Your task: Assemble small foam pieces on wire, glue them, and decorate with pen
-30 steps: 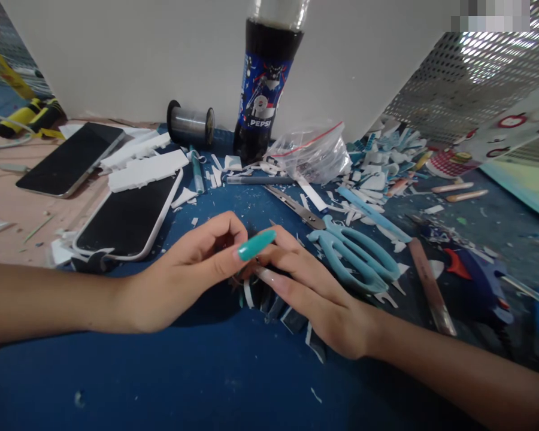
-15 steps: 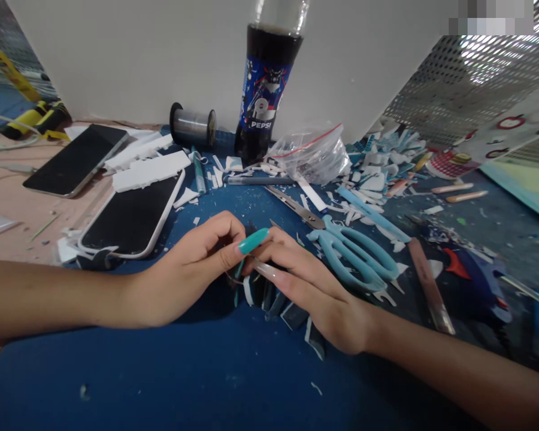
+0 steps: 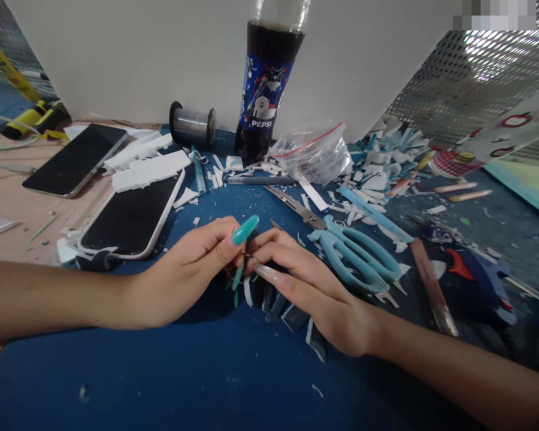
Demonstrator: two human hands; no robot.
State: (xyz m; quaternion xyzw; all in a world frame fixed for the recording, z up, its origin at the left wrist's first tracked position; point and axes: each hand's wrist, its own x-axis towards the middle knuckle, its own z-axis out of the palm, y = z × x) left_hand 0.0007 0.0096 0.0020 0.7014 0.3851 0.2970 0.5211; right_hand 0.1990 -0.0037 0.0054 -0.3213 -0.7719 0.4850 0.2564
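Observation:
My left hand (image 3: pixel 179 272) and my right hand (image 3: pixel 317 284) meet fingertip to fingertip above the blue mat (image 3: pixel 170 377). Both are closed in a pinch. A thin dark strand (image 3: pixel 250 257) shows between the fingertips, and its ends are hidden. My left thumb carries a long teal nail, pointing up to the right; the right thumb has a long pale one. Just under my fingers sit several dark grey pieces with white edges (image 3: pixel 295 317), partly covered by the right hand. Beyond that hand lie scissors (image 3: pixel 359 254) with light blue handles.
Two phones (image 3: pixel 128 218) lie at the left, with white foam strips (image 3: pixel 150 170) on and beside them. Behind stand a Pepsi bottle (image 3: pixel 265 90), a spool (image 3: pixel 192 124) and a clear plastic bag (image 3: pixel 317 157). Offcuts (image 3: pixel 381 161) and a dark blue tool (image 3: pixel 483 284) spread rightward.
My left thumb has lifted slightly and pulled back left, leaving a little gap to the right fingers. More of the thin strand shows between them. The right hand barely moved.

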